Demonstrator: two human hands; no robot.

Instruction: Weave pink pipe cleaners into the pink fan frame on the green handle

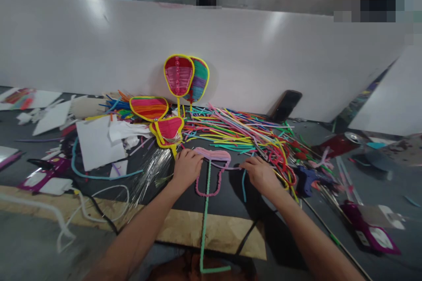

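Observation:
A pink pipe-cleaner frame lies in front of me, its upper part wound with rows of pale pink pipe cleaner. A long green pipe-cleaner stem runs down from it and bends sideways at the bottom. My left hand is closed on the frame's upper left edge. A loose lilac pipe cleaner stretches from the frame to my right hand, whose fingers pinch its end. Below the right hand lies a short blue pipe cleaner.
Heaped pipe cleaners lie behind the hands. Finished fan shapes lean on the white board. At right are a phone, a can and a blue glue gun; at left, white card and silver tinsel.

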